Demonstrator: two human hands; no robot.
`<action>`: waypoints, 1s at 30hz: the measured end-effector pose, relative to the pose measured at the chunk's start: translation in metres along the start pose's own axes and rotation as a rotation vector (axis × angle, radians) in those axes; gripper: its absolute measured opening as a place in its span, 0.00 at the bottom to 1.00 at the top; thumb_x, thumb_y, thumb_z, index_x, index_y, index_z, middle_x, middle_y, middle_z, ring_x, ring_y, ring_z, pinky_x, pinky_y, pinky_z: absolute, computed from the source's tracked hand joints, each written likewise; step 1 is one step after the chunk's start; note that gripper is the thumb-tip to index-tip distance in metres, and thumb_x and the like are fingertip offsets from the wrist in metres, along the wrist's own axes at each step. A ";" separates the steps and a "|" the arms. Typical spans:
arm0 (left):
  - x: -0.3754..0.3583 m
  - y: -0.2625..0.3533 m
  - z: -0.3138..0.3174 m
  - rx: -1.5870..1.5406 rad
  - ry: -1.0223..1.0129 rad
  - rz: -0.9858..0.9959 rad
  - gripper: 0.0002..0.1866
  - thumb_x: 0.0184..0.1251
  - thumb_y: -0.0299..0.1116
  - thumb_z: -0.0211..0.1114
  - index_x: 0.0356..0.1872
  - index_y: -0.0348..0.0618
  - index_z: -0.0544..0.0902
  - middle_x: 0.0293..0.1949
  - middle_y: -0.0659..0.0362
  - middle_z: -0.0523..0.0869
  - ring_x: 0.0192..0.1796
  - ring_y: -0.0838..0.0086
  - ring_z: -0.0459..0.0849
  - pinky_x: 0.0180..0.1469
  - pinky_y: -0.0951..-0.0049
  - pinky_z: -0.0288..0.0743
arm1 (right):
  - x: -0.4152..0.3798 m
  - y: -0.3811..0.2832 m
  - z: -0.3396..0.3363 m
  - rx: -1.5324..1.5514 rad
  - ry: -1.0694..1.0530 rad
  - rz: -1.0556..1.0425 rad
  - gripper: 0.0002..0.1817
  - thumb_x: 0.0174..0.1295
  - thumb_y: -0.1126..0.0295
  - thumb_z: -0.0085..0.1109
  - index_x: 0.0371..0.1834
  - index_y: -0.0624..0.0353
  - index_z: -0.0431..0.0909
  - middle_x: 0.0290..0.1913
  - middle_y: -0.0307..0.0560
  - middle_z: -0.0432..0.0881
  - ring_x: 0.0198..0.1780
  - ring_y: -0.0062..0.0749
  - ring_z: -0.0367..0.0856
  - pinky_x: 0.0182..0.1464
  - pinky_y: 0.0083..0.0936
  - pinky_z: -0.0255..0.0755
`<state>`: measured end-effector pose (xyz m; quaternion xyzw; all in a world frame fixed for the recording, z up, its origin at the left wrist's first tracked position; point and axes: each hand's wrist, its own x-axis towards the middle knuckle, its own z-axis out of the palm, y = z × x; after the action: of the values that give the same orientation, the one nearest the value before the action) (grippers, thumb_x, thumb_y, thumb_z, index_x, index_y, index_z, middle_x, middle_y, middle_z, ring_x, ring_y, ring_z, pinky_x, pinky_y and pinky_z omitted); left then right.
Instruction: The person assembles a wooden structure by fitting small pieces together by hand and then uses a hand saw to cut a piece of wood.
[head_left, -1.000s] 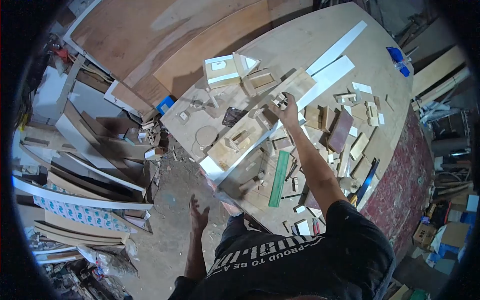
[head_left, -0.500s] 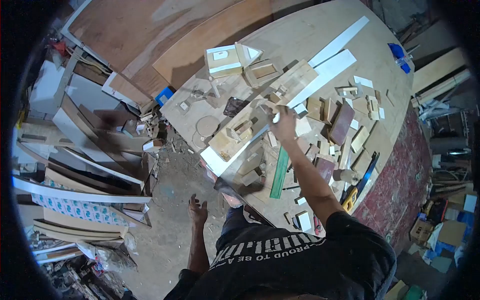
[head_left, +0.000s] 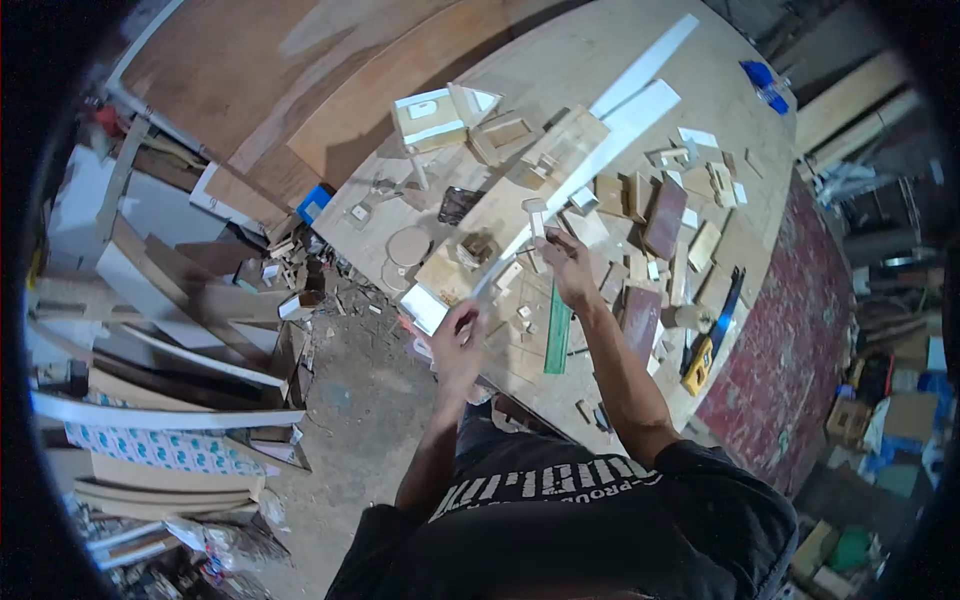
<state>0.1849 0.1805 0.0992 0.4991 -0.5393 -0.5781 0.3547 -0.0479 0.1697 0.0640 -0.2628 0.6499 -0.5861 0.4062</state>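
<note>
My right hand [head_left: 568,268] is pinched on a small pale wooden piece [head_left: 537,222] above the middle of the workbench [head_left: 600,40]. My left hand [head_left: 458,345] is over the bench's near edge, its fingers curled and blurred; I cannot make out whether they hold anything. It is nearest to the lower end of a long wooden board [head_left: 575,140] with a white strip [head_left: 625,125] beside it. A small wooden block assembly [head_left: 475,250] sits on that board. A green strip [head_left: 558,335] lies below my right hand.
A yellow-handled saw [head_left: 700,368] lies at the bench's right edge. Reddish-brown blocks [head_left: 665,218] and several wood offcuts cover the right half. Wooden boxes [head_left: 430,120] stand at the back left. Curved panels [head_left: 170,400] are stacked on the left, beyond the littered floor [head_left: 350,420].
My left hand has risen from beside my body to the bench edge. My right hand has lifted slightly back from the long board, with the small piece now visible in its fingers. The view has shifted.
</note>
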 end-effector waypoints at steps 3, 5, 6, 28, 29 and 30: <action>0.031 0.009 0.034 -0.017 -0.191 0.147 0.17 0.67 0.24 0.66 0.56 0.37 0.79 0.42 0.61 0.83 0.47 0.79 0.81 0.48 0.79 0.77 | -0.051 -0.014 -0.014 0.514 -0.125 0.103 0.11 0.66 0.69 0.63 0.50 0.54 0.82 0.43 0.31 0.83 0.45 0.18 0.75 0.51 0.28 0.65; 0.033 0.022 0.054 -0.198 -0.305 0.053 0.18 0.66 0.24 0.68 0.56 0.39 0.79 0.42 0.62 0.83 0.46 0.79 0.81 0.47 0.78 0.78 | -0.081 -0.024 -0.024 0.622 -0.083 0.112 0.11 0.67 0.68 0.63 0.50 0.57 0.81 0.42 0.34 0.83 0.44 0.19 0.77 0.49 0.25 0.67; 0.024 0.031 0.060 -0.192 -0.344 0.045 0.18 0.66 0.24 0.68 0.56 0.39 0.79 0.42 0.62 0.83 0.46 0.79 0.81 0.47 0.78 0.78 | -0.095 -0.029 -0.027 0.725 -0.085 0.123 0.11 0.67 0.68 0.63 0.49 0.60 0.81 0.41 0.36 0.83 0.43 0.19 0.78 0.46 0.21 0.70; -0.017 -0.015 0.126 0.539 -0.619 -0.107 0.15 0.63 0.34 0.69 0.44 0.32 0.84 0.37 0.46 0.89 0.39 0.66 0.88 0.42 0.68 0.80 | -0.253 0.035 -0.115 0.252 0.407 -0.049 0.17 0.62 0.70 0.67 0.51 0.66 0.79 0.44 0.44 0.84 0.45 0.27 0.82 0.50 0.24 0.75; -0.046 -0.009 0.139 0.155 -0.739 -0.012 0.17 0.63 0.31 0.70 0.49 0.32 0.81 0.41 0.50 0.88 0.43 0.70 0.87 0.46 0.70 0.79 | -0.258 0.028 -0.114 0.258 0.447 -0.047 0.17 0.62 0.70 0.67 0.51 0.66 0.79 0.44 0.44 0.84 0.45 0.27 0.82 0.50 0.24 0.75; -0.073 -0.001 0.151 -0.241 -0.830 0.073 0.20 0.63 0.28 0.70 0.54 0.33 0.78 0.46 0.54 0.86 0.47 0.75 0.85 0.49 0.73 0.78 | -0.264 0.019 -0.115 -0.042 0.568 -0.173 0.17 0.60 0.71 0.68 0.50 0.66 0.78 0.42 0.45 0.83 0.42 0.28 0.81 0.46 0.25 0.75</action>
<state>0.0582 0.2906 0.1001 0.1601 -0.5819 -0.7759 0.1837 -0.0012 0.4518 0.1011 -0.1509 0.7248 -0.6551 0.1511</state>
